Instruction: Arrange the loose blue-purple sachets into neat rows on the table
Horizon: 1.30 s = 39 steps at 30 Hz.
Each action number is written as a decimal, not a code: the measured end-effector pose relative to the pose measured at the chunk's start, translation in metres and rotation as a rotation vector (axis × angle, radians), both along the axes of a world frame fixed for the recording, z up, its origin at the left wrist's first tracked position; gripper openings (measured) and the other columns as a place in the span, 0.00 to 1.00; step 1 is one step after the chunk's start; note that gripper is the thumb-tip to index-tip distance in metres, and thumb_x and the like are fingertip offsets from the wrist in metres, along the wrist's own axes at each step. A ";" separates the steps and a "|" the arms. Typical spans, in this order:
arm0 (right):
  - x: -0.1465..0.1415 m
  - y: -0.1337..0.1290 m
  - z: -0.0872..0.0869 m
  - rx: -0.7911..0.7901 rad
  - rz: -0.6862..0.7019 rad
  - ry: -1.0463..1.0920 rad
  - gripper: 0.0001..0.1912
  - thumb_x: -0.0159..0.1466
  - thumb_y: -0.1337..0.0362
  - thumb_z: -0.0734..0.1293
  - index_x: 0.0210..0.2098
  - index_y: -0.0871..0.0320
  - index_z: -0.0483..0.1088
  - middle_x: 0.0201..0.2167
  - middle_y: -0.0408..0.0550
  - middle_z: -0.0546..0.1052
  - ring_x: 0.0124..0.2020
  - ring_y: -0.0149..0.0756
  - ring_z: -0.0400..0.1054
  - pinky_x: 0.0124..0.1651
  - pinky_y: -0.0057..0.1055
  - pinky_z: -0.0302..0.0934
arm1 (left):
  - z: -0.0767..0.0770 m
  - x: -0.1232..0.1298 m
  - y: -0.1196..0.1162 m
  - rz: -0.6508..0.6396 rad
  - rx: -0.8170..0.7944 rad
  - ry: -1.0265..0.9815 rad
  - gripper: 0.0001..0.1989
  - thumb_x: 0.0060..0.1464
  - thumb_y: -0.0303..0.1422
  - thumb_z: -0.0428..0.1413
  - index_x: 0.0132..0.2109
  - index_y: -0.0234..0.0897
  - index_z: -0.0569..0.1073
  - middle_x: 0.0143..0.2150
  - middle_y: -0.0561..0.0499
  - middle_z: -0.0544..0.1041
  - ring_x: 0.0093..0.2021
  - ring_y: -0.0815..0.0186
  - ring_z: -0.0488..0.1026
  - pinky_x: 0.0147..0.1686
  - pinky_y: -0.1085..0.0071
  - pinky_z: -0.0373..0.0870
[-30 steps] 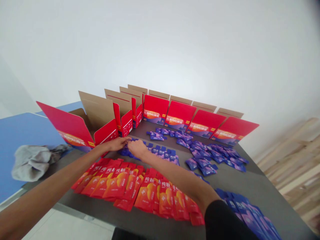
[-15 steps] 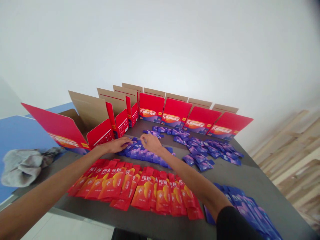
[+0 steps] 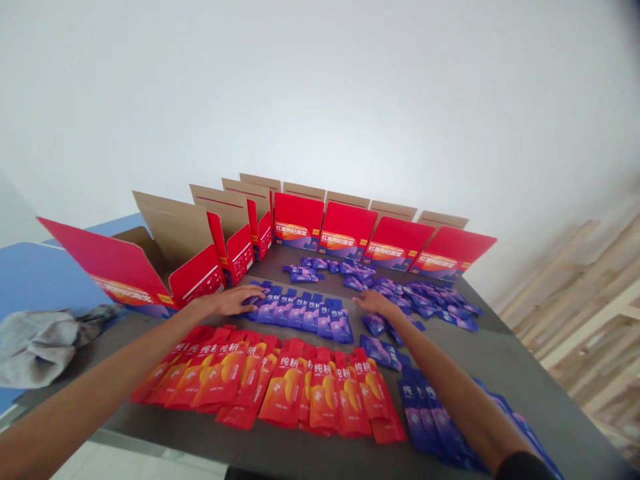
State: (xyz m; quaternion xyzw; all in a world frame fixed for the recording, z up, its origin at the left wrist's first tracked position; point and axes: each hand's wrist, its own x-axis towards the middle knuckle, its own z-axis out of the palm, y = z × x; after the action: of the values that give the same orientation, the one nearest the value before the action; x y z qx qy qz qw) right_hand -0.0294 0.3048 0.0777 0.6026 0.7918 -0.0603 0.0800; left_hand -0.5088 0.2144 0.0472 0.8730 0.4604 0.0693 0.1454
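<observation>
My left hand (image 3: 237, 300) rests at the left end of a row of overlapping purple pouches (image 3: 301, 312), its thumb and fingers apart and touching the end pouch. My right hand (image 3: 376, 302) is just past the row's right end, over the near-left side of a loose pile of purple pouches (image 3: 420, 297). Its fingers are apart, and I see no pouch between them. Closer to me, a row of overlapping red-orange pouches (image 3: 283, 387) lies on the dark grey table (image 3: 280, 450).
Open red cartons (image 3: 345, 233) line the table's back and left, the nearest a large carton (image 3: 197, 277) with raised flaps. A grey cloth (image 3: 37, 347) lies at left. More purple pouches (image 3: 435, 420) sit under my right forearm. Wooden slats (image 3: 590, 313) stand at right.
My right hand has moved right, from above the purple row to the loose pile, uncovering the row. My left hand has stayed at the row's left end. The view has shifted slightly.
</observation>
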 end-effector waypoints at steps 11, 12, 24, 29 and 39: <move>0.065 -0.077 -0.022 0.030 0.001 -0.081 0.40 0.72 0.40 0.65 0.75 0.55 0.62 0.74 0.67 0.60 0.71 0.60 0.61 0.68 0.53 0.58 | 0.002 -0.008 -0.014 0.064 -0.018 -0.001 0.35 0.72 0.55 0.52 0.73 0.35 0.68 0.75 0.35 0.66 0.74 0.47 0.63 0.72 0.55 0.61; 0.067 -0.078 -0.023 0.032 -0.010 -0.081 0.40 0.71 0.40 0.65 0.75 0.55 0.62 0.74 0.67 0.60 0.71 0.60 0.61 0.68 0.54 0.56 | 0.002 -0.008 -0.015 0.062 -0.025 -0.004 0.36 0.71 0.55 0.53 0.73 0.35 0.67 0.75 0.35 0.66 0.74 0.46 0.63 0.71 0.55 0.61; 0.026 -0.082 -0.008 0.183 0.008 -0.148 0.18 0.73 0.68 0.60 0.56 0.64 0.76 0.55 0.66 0.78 0.56 0.48 0.76 0.53 0.36 0.67 | -0.001 -0.019 -0.011 0.041 -0.043 -0.024 0.42 0.63 0.56 0.63 0.75 0.40 0.66 0.76 0.35 0.65 0.74 0.43 0.63 0.70 0.53 0.63; 0.006 -0.079 0.023 0.250 -0.079 -0.111 0.17 0.74 0.70 0.58 0.51 0.65 0.78 0.48 0.65 0.81 0.53 0.49 0.78 0.48 0.33 0.69 | -0.001 -0.020 -0.009 0.049 -0.056 -0.007 0.41 0.63 0.55 0.64 0.73 0.38 0.68 0.75 0.34 0.66 0.73 0.42 0.64 0.70 0.52 0.63; -0.125 -0.101 0.052 0.289 0.438 0.042 0.15 0.77 0.66 0.59 0.57 0.64 0.72 0.49 0.63 0.81 0.54 0.45 0.78 0.52 0.32 0.70 | -0.006 -0.018 -0.003 0.023 -0.069 0.109 0.39 0.64 0.51 0.64 0.74 0.37 0.68 0.75 0.34 0.65 0.75 0.42 0.61 0.73 0.51 0.58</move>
State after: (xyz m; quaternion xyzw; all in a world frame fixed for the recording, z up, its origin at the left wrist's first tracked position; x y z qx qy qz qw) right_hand -0.1540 0.2038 0.1302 0.4207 0.9052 0.0597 -0.0121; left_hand -0.5272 0.2110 0.0410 0.8646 0.4798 0.0072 0.1491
